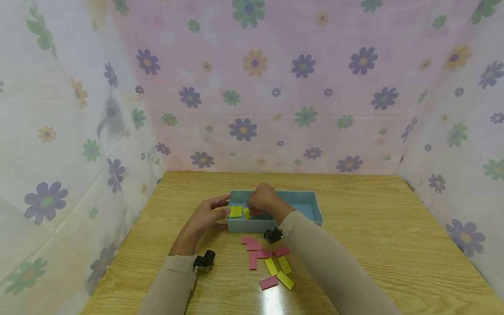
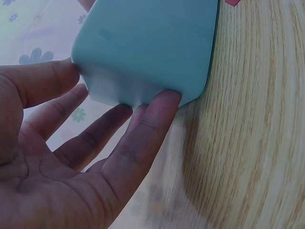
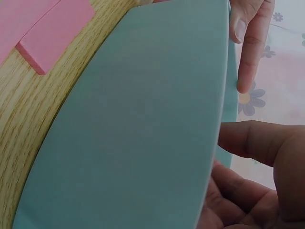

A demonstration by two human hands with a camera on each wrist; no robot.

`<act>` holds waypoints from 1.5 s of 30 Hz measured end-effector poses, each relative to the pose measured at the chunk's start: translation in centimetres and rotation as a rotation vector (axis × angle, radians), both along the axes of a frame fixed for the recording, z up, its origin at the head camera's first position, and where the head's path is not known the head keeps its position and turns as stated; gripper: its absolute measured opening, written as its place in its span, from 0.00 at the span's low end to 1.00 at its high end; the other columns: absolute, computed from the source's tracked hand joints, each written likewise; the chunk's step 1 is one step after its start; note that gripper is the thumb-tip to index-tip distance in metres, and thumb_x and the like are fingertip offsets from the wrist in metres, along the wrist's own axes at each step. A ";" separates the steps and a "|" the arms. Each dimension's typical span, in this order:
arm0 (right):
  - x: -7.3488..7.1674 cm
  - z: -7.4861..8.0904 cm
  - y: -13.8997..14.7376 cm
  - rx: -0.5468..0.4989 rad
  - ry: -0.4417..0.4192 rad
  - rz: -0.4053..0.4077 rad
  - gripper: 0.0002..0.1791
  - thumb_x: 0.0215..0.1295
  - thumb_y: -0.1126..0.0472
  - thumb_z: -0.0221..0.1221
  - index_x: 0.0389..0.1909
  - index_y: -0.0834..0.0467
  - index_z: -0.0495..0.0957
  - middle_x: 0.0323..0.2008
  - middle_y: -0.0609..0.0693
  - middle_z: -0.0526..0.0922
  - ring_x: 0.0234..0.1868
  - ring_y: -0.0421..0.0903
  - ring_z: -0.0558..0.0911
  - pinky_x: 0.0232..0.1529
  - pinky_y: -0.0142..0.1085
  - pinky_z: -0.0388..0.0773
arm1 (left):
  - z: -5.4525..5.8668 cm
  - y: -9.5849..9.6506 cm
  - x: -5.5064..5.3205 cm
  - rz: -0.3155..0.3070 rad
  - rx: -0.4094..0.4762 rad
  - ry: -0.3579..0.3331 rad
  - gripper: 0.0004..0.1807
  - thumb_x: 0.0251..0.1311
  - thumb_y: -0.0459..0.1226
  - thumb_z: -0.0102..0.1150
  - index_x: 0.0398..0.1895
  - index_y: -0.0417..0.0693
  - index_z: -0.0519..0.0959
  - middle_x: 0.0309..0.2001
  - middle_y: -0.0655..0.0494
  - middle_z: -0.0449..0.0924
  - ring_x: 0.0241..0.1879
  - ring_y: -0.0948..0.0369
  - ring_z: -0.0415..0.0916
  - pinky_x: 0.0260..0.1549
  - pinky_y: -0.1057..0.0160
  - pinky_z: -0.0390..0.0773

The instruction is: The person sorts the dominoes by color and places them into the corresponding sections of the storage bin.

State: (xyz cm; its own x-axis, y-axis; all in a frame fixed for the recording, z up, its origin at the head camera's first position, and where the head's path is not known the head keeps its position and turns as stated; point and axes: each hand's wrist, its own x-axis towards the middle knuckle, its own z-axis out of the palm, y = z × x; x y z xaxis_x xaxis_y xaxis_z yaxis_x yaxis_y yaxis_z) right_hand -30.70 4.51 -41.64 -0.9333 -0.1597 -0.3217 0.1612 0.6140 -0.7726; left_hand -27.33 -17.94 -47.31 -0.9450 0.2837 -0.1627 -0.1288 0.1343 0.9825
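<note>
A pale blue rectangular box (image 1: 252, 226) stands on the table. My left hand (image 1: 204, 216) touches its left end, fingers spread along the end wall and rim; in the left wrist view the fingertips (image 2: 164, 102) press the wall. My right hand (image 1: 264, 199) reaches into the box with curled fingers, at a slanted yellow domino-like block (image 1: 246, 213). In the right wrist view the right hand (image 3: 257, 176) shows thumb and bent fingers behind the wall, which hides their tips. Two more yellow blocks (image 1: 236, 211) lie side by side at the box's left end.
In front of the box lie several pink blocks (image 1: 253, 261) and three yellow blocks (image 1: 285, 280), flat on the wooden table (image 1: 374, 245). Flowered cloth (image 1: 275, 153) surrounds the back and sides of the table. The box's right part shows bare floor (image 1: 305, 210).
</note>
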 end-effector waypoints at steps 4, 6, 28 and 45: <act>-0.1 0.0 -0.3 -0.002 -0.042 0.013 0.16 0.65 0.64 0.63 0.18 0.59 0.74 0.22 0.53 0.79 0.28 0.52 0.86 0.39 0.48 0.89 | 0.1 0.0 0.0 -0.003 0.000 -0.001 0.31 0.73 0.34 0.60 0.77 0.58 0.69 0.75 0.41 0.66 0.63 0.41 0.77 0.44 0.44 0.88; -0.1 -0.1 -0.4 0.000 -0.063 0.022 0.14 0.66 0.64 0.61 0.21 0.58 0.71 0.22 0.52 0.76 0.28 0.51 0.84 0.40 0.48 0.88 | 0.1 -0.1 0.0 -0.002 0.002 -0.004 0.31 0.73 0.34 0.61 0.77 0.59 0.69 0.75 0.42 0.66 0.63 0.42 0.76 0.45 0.44 0.88; -0.2 -0.9 -1.1 -0.069 -0.109 -0.007 0.25 0.69 0.57 0.63 0.60 0.69 0.72 0.51 0.57 0.76 0.44 0.54 0.87 0.46 0.46 0.87 | 0.1 0.0 0.1 0.004 -0.008 0.007 0.30 0.73 0.35 0.61 0.76 0.62 0.71 0.75 0.44 0.67 0.65 0.42 0.76 0.45 0.44 0.88; 0.3 -0.4 -0.1 -0.176 -0.112 0.027 0.29 0.69 0.58 0.64 0.65 0.71 0.72 0.55 0.61 0.81 0.48 0.58 0.87 0.49 0.47 0.87 | 0.2 0.0 0.2 -0.016 -0.009 0.008 0.31 0.73 0.35 0.60 0.77 0.59 0.69 0.76 0.40 0.65 0.63 0.39 0.76 0.47 0.42 0.87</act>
